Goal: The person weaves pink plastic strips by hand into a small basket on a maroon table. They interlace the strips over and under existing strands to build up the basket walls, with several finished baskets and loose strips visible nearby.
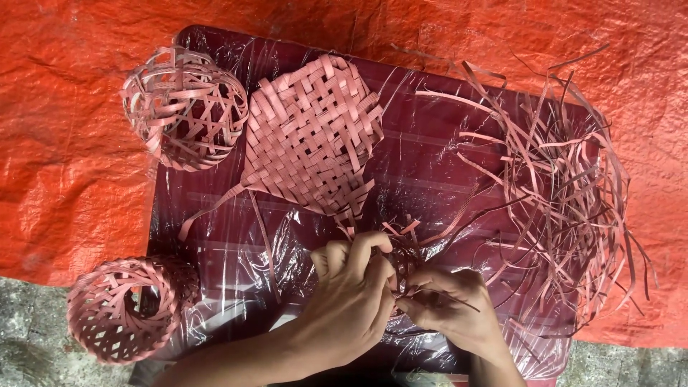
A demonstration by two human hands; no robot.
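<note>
Both hands meet low in the middle of the frame. The left hand (352, 276) and the right hand (448, 304) each pinch a small weave (403, 259) of pink strips between them. A flat mat (312, 136) lies just above it. One ball (184, 107) sits at the upper left, another (129, 308) at the lower left. Loose strips (566, 193) pile on the right of the dark bench (430, 165).

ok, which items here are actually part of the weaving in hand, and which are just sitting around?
In hand:
left hand
right hand
small woven piece held between both hands
loose pink strips

Lying about:
flat woven mat
open-weave ball
small round basket
plastic-covered table
orange tarp
</note>
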